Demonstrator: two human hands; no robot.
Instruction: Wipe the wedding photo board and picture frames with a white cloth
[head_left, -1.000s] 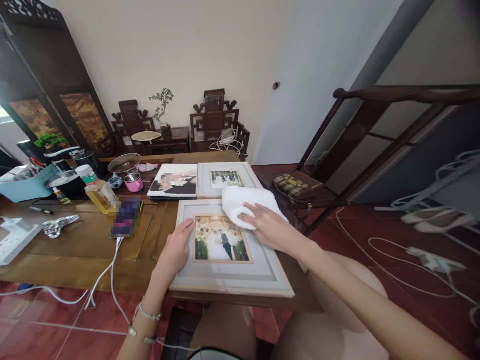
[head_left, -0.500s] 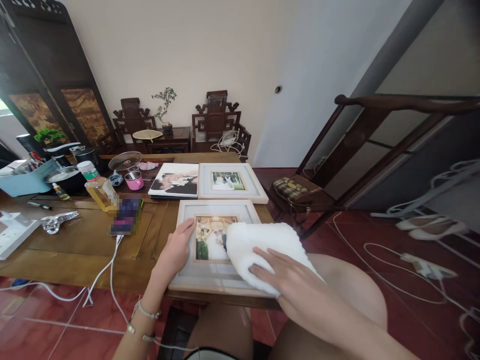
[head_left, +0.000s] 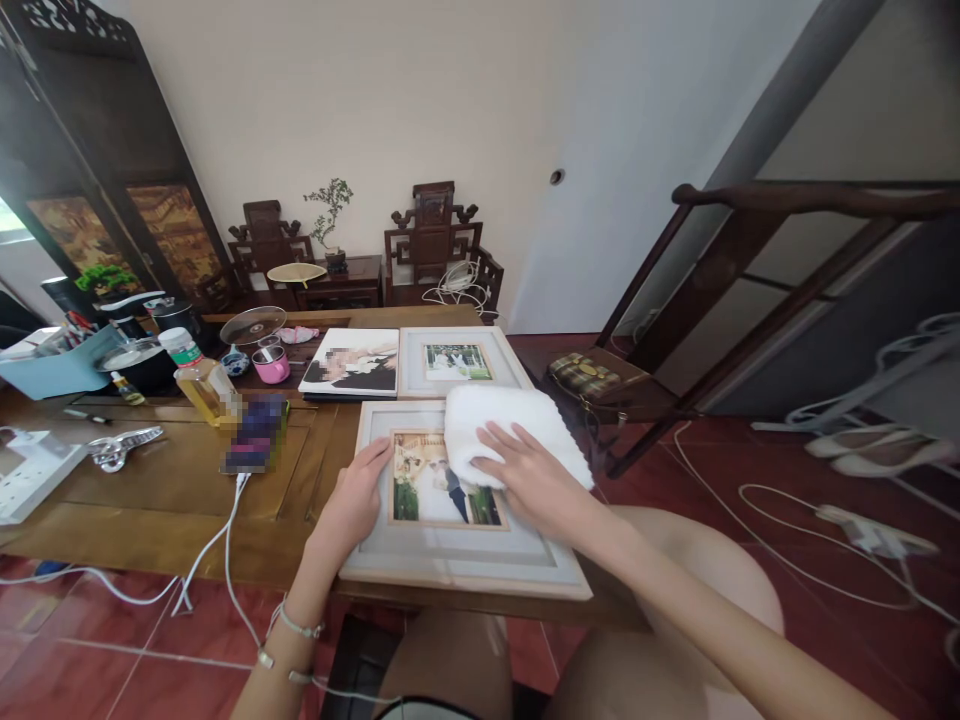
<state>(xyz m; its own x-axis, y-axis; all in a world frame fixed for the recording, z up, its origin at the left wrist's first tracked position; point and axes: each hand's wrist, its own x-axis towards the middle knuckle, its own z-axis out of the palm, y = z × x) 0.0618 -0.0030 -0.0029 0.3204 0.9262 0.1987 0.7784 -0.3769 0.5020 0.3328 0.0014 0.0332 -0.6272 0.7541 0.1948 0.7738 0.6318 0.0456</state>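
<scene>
A light wooden picture frame (head_left: 420, 555) with a photo lies flat at the near edge of the wooden table (head_left: 150, 500). My left hand (head_left: 352, 500) rests flat on the frame's left side, fingers stretched out. My right hand (head_left: 525, 475) presses a white towel (head_left: 510, 420) onto the frame's upper right part, fingers spread on the cloth. Two more pictures lie behind it: a second frame (head_left: 457, 362) and a frameless print (head_left: 351, 362).
On the table's left stand an oil bottle (head_left: 196, 380), a pink cup (head_left: 270, 365), a phone on a white cable (head_left: 255, 435), pots and a power strip (head_left: 34, 475). A dark wooden chair (head_left: 712, 290) stands at right. Cables and shoes lie on the red floor.
My right hand slid the towel from the frame's top right down to its lower right, then back up to the upper right. My left hand stayed on the frame.
</scene>
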